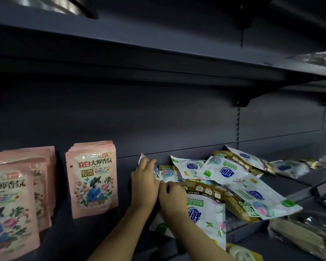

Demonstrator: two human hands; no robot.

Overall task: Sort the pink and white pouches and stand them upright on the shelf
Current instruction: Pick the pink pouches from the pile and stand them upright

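Note:
Pink pouches stand upright on the dark shelf (94, 234) in two rows: one stack (92, 178) in the middle, another (13, 200) at the far left. To the right, several white pouches (233, 181) with gold bands lie in a loose heap. My left hand (144, 183) holds the upright white pouch (142, 159) at the heap's left end, fingers curled over its top edge. Just beside it, my right hand (172, 196) grips the top of another white pouch (207, 217) at the front of the heap.
The upper shelf (158, 59) hangs low over the work area. More white pouches (290, 167) lie further right. Clear-wrapped packs (305, 234) sit at the lower right, and a yellow-green pack (241, 253) lies below the shelf edge.

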